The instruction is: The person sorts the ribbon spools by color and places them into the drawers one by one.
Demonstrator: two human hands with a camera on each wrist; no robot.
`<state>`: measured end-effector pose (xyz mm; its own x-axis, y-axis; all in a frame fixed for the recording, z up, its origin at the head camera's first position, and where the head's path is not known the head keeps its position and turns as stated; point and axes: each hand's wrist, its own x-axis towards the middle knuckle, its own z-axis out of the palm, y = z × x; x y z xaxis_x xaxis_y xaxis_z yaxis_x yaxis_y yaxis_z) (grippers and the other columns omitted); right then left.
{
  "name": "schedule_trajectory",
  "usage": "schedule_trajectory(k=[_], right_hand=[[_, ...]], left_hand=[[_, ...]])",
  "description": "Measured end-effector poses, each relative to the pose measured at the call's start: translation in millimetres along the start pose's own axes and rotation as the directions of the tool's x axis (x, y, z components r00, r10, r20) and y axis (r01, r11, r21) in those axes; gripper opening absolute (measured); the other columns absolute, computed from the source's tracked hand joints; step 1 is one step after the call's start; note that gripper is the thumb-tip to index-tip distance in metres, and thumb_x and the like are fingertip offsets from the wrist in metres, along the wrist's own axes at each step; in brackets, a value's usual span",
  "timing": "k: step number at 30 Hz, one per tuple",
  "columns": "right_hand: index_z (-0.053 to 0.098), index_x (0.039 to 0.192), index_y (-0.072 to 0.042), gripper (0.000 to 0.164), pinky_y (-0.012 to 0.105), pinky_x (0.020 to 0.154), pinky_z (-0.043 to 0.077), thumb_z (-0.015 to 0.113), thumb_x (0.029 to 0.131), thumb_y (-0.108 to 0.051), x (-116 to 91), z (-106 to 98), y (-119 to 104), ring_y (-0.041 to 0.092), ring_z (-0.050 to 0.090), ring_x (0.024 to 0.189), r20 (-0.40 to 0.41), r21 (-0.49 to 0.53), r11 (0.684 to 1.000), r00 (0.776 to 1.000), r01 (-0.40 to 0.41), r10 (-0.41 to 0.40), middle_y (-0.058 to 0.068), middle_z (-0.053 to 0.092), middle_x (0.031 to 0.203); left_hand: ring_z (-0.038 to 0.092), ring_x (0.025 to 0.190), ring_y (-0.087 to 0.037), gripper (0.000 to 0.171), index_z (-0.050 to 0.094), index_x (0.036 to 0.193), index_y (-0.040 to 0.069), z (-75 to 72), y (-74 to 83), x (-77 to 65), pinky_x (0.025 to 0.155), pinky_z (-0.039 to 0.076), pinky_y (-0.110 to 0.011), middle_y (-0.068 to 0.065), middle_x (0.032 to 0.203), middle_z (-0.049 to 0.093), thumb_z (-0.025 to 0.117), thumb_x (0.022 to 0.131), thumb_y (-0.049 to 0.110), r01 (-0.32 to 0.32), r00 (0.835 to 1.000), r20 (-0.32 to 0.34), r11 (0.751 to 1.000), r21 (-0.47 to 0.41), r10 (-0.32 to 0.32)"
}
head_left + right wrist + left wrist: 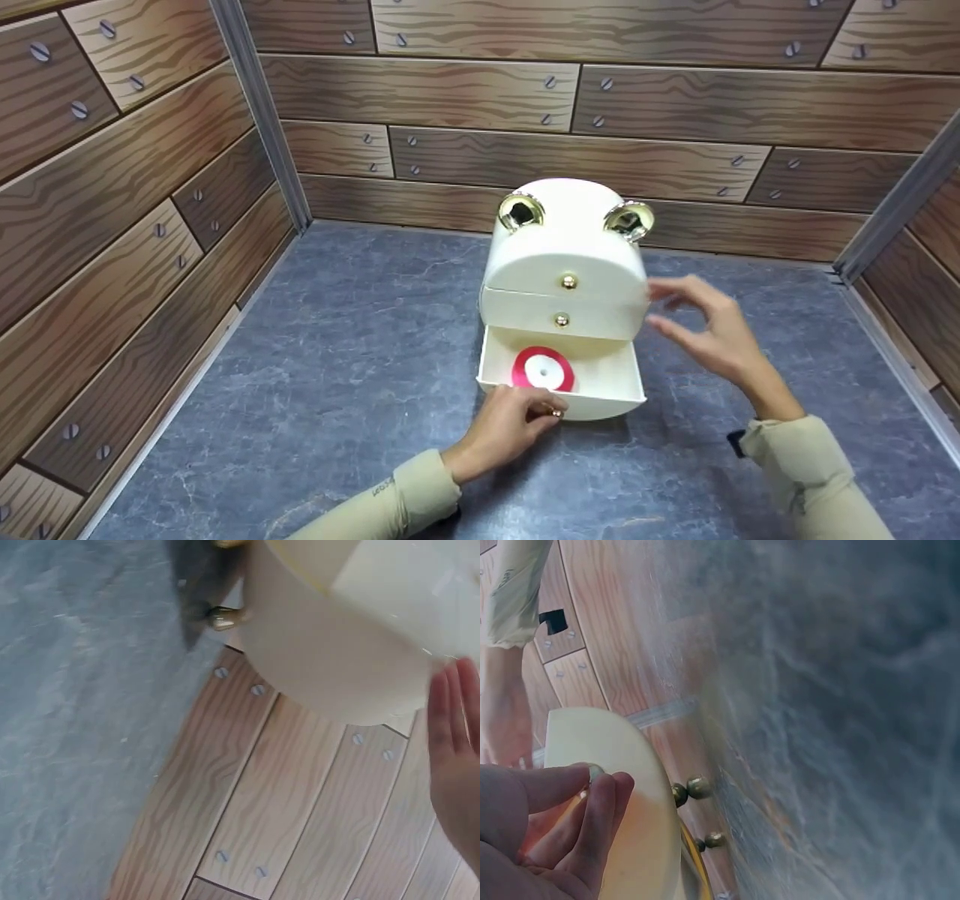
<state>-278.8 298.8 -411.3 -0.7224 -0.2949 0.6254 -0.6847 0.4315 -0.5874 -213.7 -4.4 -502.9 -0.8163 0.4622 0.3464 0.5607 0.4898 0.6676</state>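
Observation:
A white rounded drawer box (566, 255) with two gold-rimmed, eye-like rings on top stands on the grey surface. Its bottom drawer (606, 371) is pulled out. In it lies a spool of red ribbon (544, 369) with a white centre. My left hand (504, 426) is at the drawer's front, and in the left wrist view its thumb and fingers pinch the small knob (594, 772). My right hand (716, 334) is at the box's right side, fingers extended and slightly bent. The right wrist view shows those fingertips at the white wall; whether they touch it I cannot tell.
Two upper drawers with gold knobs (568, 282) are closed. Wood-patterned panels (465, 90) rise behind the box and on both sides. Grey marbled surface (360, 337) extends left of the box.

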Motion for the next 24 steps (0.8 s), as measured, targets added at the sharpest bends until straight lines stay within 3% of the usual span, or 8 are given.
schedule_trajectory(k=[3,6,8,10,13,16,20,24], right_hand=[[0.063,0.133,0.004,0.063,0.016,0.1,0.05,0.081,0.075,0.016,15,3,-5,0.01,0.061,0.11,-0.132,0.0,1.0,0.991,0.016,-0.016,0.016,0.066,0.12],[0.052,0.148,-0.003,0.081,0.018,0.109,0.046,0.083,0.076,0.011,31,5,-9,0.014,0.054,0.123,-0.171,0.012,0.999,0.985,-0.036,0.037,0.009,0.056,0.133],[0.043,0.156,-0.011,0.092,0.023,0.116,0.042,0.086,0.076,0.005,41,7,-11,0.018,0.048,0.134,-0.156,0.012,0.997,0.985,-0.079,0.08,0.004,0.048,0.143],[0.037,0.16,-0.015,0.1,0.033,0.123,0.038,0.088,0.076,0.0,51,9,-12,0.024,0.042,0.142,-0.128,0.005,0.994,0.985,-0.112,0.111,0.008,0.04,0.152],[0.029,0.163,-0.011,0.105,0.052,0.125,0.033,0.088,0.076,-0.001,66,15,-19,0.035,0.034,0.149,-0.082,-0.001,0.993,0.99,-0.118,0.117,0.017,0.03,0.16],[0.026,0.163,-0.009,0.106,0.062,0.122,0.033,0.087,0.077,-0.004,77,18,-34,0.038,0.03,0.15,-0.026,-0.014,0.992,0.992,-0.124,0.124,0.021,0.025,0.163],[0.024,0.165,-0.014,0.107,0.063,0.116,0.039,0.087,0.079,-0.008,82,19,-45,0.041,0.04,0.142,0.033,-0.005,0.987,0.987,-0.158,0.158,0.021,0.031,0.16],[0.026,0.164,-0.016,0.105,0.054,0.114,0.042,0.088,0.08,-0.008,83,18,-39,0.039,0.051,0.134,0.056,0.003,0.979,0.978,-0.203,0.203,0.018,0.039,0.154]], left_hand=[[0.074,0.089,-0.002,0.021,0.081,0.107,0.013,-1.1,-0.8,-0.2,0.082,0.056,-0.01,0.002,0.101,0.081,0.08,0.088,0.004,-0.001,1.0,-0.005,1.0,-0.015,0.001],[0.074,0.089,-0.002,0.021,0.081,0.107,0.013,-1.1,-1.1,-0.3,0.082,0.056,-0.01,0.002,0.101,0.081,0.08,0.088,0.004,0.008,1.0,-0.004,1.0,-0.026,-0.008],[0.073,0.089,0.0,0.021,0.081,0.107,0.013,-0.6,-1.0,-0.5,0.081,0.055,-0.01,0.002,0.101,0.081,0.08,0.088,0.004,0.009,1.0,-0.003,1.0,-0.023,-0.009],[0.073,0.089,0.0,0.021,0.081,0.106,0.013,-0.2,-0.9,-0.8,0.081,0.055,-0.009,0.002,0.101,0.081,0.08,0.088,0.004,0.009,1.0,-0.003,1.0,-0.017,-0.009],[0.074,0.089,-0.001,0.021,0.081,0.106,0.013,0.0,-1.0,-1.1,0.082,0.056,-0.011,0.002,0.101,0.081,0.08,0.087,0.005,-0.004,1.0,-0.009,1.0,-0.012,0.003],[0.074,0.089,-0.002,0.02,0.081,0.106,0.013,0.2,-0.6,-0.4,0.082,0.056,-0.01,0.002,0.101,0.081,0.08,0.088,0.005,-0.01,1.0,-0.008,1.0,-0.013,0.01],[0.075,0.09,-0.002,0.019,0.081,0.106,0.013,0.2,0.1,0.2,0.081,0.055,-0.009,0.002,0.101,0.081,0.08,0.089,0.005,-0.006,1.0,0.002,1.0,-0.016,0.007],[0.075,0.09,-0.002,0.019,0.081,0.106,0.013,-0.2,-0.1,0.5,0.081,0.055,-0.009,0.002,0.101,0.081,0.08,0.088,0.005,-0.001,1.0,0.001,1.0,-0.005,0.001]])
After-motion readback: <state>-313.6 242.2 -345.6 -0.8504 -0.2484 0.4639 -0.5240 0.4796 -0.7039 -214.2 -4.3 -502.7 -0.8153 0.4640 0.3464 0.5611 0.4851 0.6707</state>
